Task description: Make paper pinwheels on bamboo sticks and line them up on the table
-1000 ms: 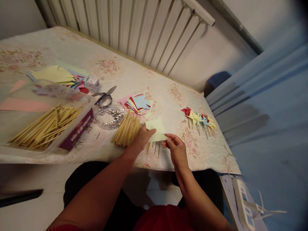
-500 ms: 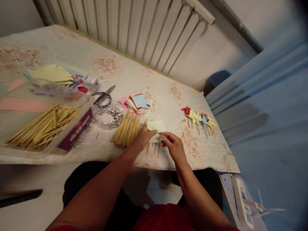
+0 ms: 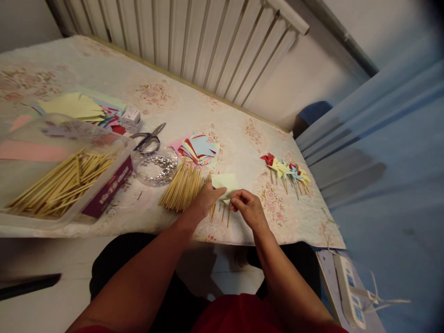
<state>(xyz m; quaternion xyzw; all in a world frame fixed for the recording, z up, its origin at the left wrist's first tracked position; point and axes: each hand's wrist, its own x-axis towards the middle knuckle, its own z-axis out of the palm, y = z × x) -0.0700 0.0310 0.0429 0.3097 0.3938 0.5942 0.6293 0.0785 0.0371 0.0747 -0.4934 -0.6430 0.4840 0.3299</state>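
A pale yellow-green square of paper (image 3: 227,181) is held above the near part of the table. My left hand (image 3: 207,198) grips its left side, thumb on top. At its lower right corner, my right hand (image 3: 248,206) pinches the paper, which bends there. Beneath and beside my left hand lies a row of bamboo sticks (image 3: 180,187), some partly hidden by hand and paper. Behind them is a fanned stack of coloured paper pieces (image 3: 198,149). Finished paper pinwheels (image 3: 286,169) on sticks lie to the right.
A clear plastic box (image 3: 69,222) with more sticks stands at the left, scissors (image 3: 150,138) and a round dish of metal fasteners (image 3: 157,170) beside it. Coloured paper (image 3: 74,107) and a small white box (image 3: 131,118) lie behind. A power strip (image 3: 349,291) sits lower right.
My right hand has shifted slightly down and left with the paper's lower right corner, which now curls inward. My left hand stays almost still.
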